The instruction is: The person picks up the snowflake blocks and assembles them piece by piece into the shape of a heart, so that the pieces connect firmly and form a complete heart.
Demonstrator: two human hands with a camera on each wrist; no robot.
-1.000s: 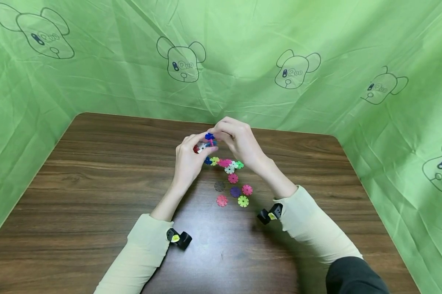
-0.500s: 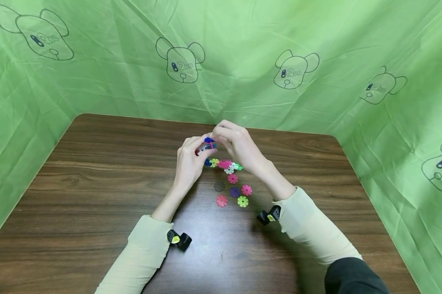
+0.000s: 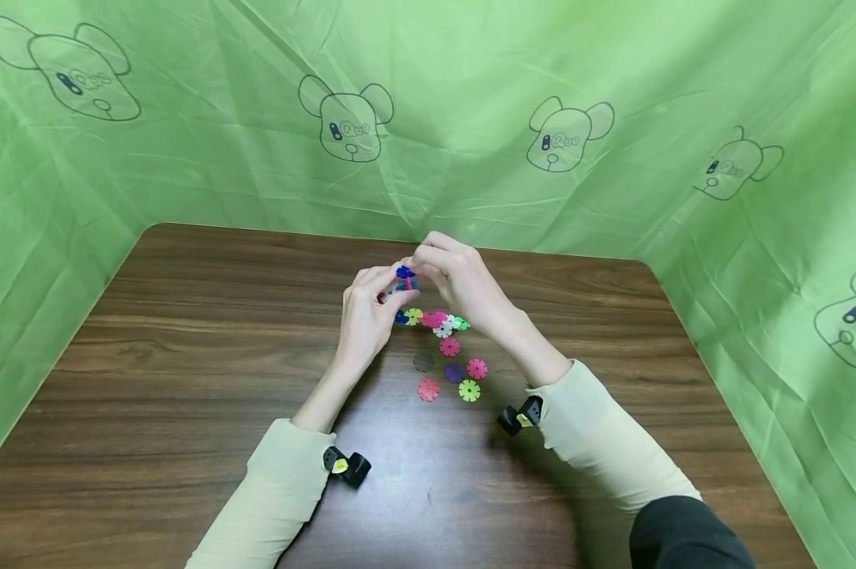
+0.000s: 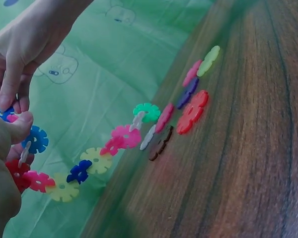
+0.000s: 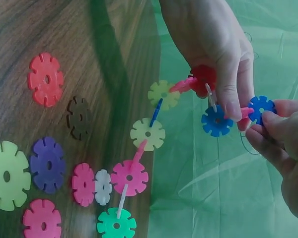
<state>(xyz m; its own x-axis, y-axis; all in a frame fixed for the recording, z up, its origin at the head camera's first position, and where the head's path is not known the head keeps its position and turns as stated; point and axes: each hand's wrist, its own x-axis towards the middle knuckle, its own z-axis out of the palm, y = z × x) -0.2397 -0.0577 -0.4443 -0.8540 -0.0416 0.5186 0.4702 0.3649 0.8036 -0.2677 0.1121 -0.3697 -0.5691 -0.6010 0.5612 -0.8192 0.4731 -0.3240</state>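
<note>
Notched plastic snowflake discs are slotted together into a chain that runs down from my left hand (image 3: 368,312). In the right wrist view, the left thumb and fingers pinch a small pink disc (image 5: 247,113) at the chain's upper end, beside a blue disc (image 5: 216,122). My right hand (image 3: 463,278) pinches a darker blue disc (image 5: 262,108) between thumb and fingertips, its edge meeting the pink one. Further along the chain come a red disc (image 4: 19,174), a yellow disc (image 5: 148,134), a pink disc (image 5: 129,177) and a green disc (image 5: 117,226). The left fingers partly hide the upper discs.
Loose discs lie on the brown wooden table (image 3: 186,356) in front of the hands: a red disc (image 3: 428,390), a dark disc (image 3: 424,361), a purple disc (image 3: 454,372), a yellow-green disc (image 3: 469,390) and several others. A green cloth (image 3: 456,190) hangs behind the table's far edge.
Both hands have come down slightly with the darker blue disc and the chain's upper end, then stayed nearly still. The loose discs lie as before.
</note>
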